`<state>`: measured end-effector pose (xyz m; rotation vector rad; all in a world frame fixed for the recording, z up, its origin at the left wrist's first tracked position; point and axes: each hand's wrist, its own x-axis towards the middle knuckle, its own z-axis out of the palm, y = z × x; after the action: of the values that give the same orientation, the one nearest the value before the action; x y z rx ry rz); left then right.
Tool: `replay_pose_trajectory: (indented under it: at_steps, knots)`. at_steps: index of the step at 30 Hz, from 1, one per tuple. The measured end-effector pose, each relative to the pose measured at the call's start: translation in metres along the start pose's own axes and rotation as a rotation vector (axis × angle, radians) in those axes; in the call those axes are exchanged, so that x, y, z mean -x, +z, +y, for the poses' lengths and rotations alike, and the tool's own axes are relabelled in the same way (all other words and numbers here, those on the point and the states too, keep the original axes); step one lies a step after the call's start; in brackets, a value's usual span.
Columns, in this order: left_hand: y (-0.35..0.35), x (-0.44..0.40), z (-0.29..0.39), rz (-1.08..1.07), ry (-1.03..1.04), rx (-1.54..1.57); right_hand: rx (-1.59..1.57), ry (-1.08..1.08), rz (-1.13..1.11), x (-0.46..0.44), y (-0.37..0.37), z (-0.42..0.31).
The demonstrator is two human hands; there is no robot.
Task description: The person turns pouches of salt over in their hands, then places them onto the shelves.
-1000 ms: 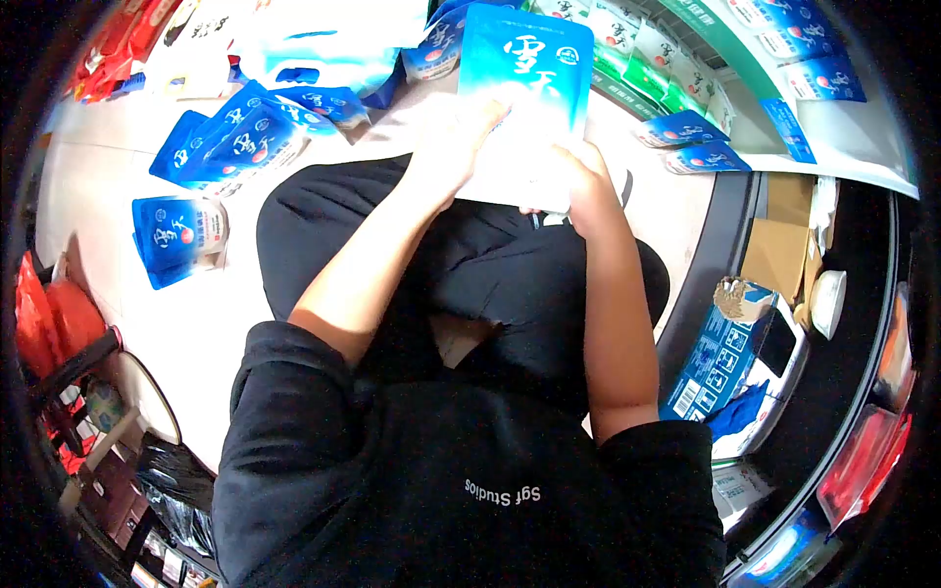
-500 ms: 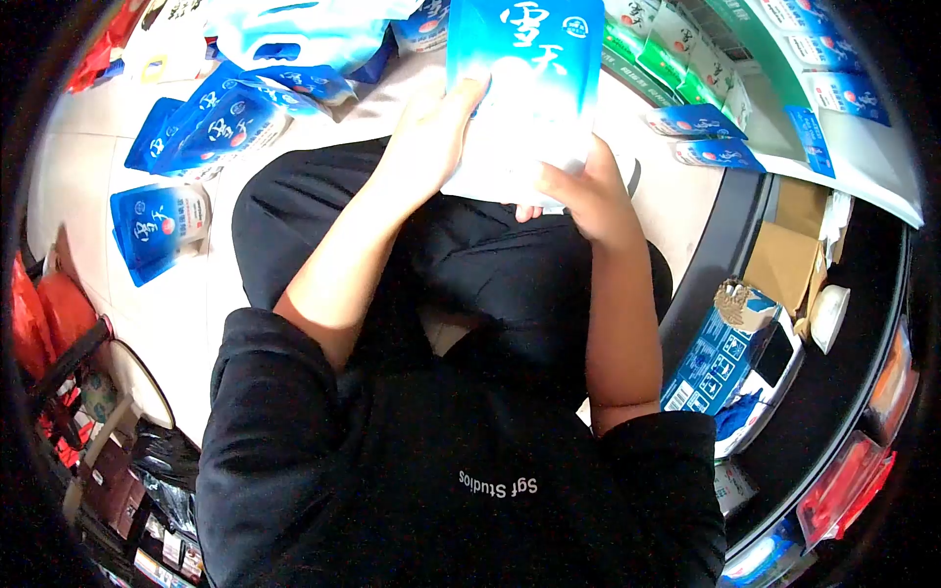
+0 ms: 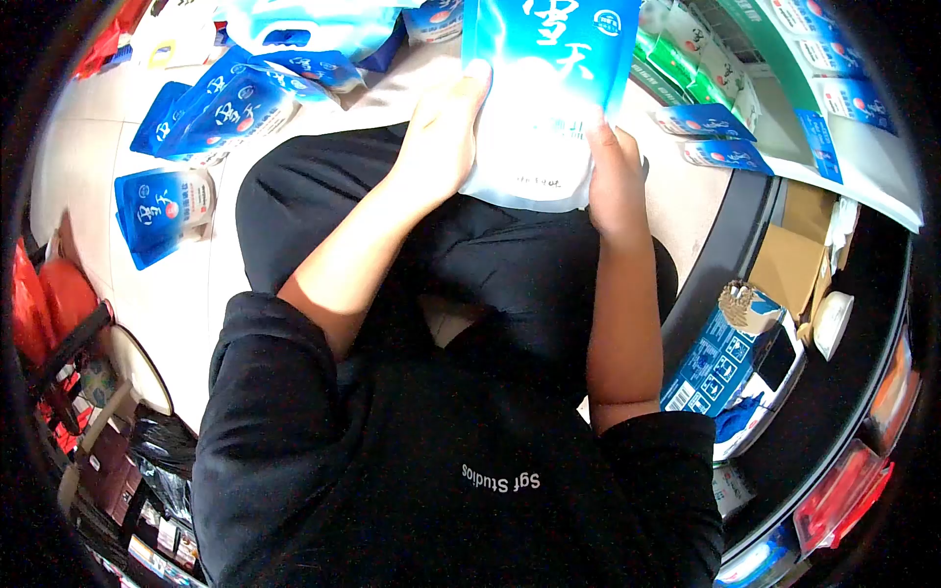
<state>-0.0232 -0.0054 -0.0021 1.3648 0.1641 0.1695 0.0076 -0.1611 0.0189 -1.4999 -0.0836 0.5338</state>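
Observation:
Between my two hands is a blue and white pouch (image 3: 534, 118) with large white characters, held upright above my crossed legs. My left hand (image 3: 446, 132) grips its left edge, thumb on the front face. On the opposite edge, my right hand (image 3: 618, 186) holds the lower right side, its thumb pressed to the front. The fingers behind the pouch are hidden. Similar pouches lie on the floor to the left: an overlapping pile (image 3: 221, 113) and a smaller group (image 3: 165, 211) nearer to me.
A large light-blue plastic bag (image 3: 314, 24) lies at the top. On the right are green-and-white packs (image 3: 691, 59), two flat blue pouches (image 3: 725, 154), a black shelf edge (image 3: 720, 220) and a blue carton (image 3: 720, 358). Red bags (image 3: 64, 304) hang at the left.
The pouch has shifted slightly right in my hands. My right hand has moved from the bottom corner up along the right edge, uncovering the pouch's lower front.

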Motion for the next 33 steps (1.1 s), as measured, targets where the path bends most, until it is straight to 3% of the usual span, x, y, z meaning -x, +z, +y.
replay_pose_trajectory:
  at_steps: [9,13,15,33]
  knots:
    - [0.0067,0.0034,0.0032,-0.003,-0.012,0.266,0.046,-0.009,0.077,-0.0032,-0.0021,0.0036]
    - [0.0023,0.0025,-0.0044,-0.058,0.092,0.162,0.045,-0.004,0.102,-0.0042,-0.0015,0.0040]
    - [0.0033,0.0033,-0.0018,-0.020,0.002,0.194,0.057,0.000,0.102,-0.0040,-0.0017,0.0036]
    - [0.0052,0.0045,0.0040,-0.019,-0.056,0.214,0.073,0.003,0.081,-0.0008,-0.0005,-0.0008]
